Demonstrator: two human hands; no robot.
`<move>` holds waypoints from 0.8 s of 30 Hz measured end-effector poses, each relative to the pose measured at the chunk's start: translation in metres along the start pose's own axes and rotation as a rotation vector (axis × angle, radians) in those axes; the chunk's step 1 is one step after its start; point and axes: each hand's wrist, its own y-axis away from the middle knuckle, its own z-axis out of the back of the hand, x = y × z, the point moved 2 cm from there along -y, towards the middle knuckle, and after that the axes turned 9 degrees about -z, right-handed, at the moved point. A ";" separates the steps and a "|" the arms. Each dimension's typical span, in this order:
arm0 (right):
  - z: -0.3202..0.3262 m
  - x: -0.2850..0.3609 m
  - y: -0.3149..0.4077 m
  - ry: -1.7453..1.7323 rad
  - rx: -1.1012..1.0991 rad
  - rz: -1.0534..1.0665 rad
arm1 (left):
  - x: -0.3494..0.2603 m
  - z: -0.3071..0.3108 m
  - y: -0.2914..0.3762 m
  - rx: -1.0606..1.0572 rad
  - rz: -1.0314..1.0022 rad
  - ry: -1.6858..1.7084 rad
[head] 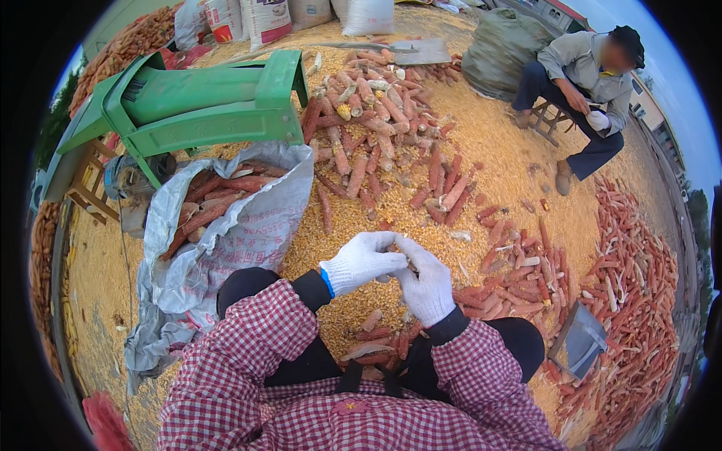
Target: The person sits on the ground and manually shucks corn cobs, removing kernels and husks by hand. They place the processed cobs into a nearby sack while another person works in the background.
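Note:
My left hand (361, 264), in a white knitted glove with a blue cuff edge, meets my right hand (426, 282) above a layer of loose corn kernels (355, 310). The right hand wears a matching white glove. Their fingers touch in front of my knees. A small dark spot shows between the fingers; whether it is a held piece cannot be told. Red corn cobs (389, 341) lie on the kernels between my legs. Left of my hands, an open woven sack (254, 225) holds more cobs. Beyond the hands rises a heap of shelled cobs (366, 118).
A green corn sheller (197, 101) stands at upper left, with a motor (132, 176) below. Right are a large cob pile (632, 299) and a grey metal-like pan (580, 340). A seated person (592, 84) is upper right; a shovel (420, 52) lies beyond the heap.

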 end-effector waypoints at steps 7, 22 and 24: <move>0.003 0.006 0.000 -0.031 0.015 -0.061 | 0.003 0.004 -0.003 0.014 0.016 -0.123; -0.014 -0.030 -0.001 -0.124 -0.063 -0.108 | 0.016 0.000 -0.004 -0.130 -0.090 0.137; -0.013 -0.030 -0.002 -0.116 -0.100 -0.148 | 0.021 -0.001 -0.005 -0.163 -0.080 0.318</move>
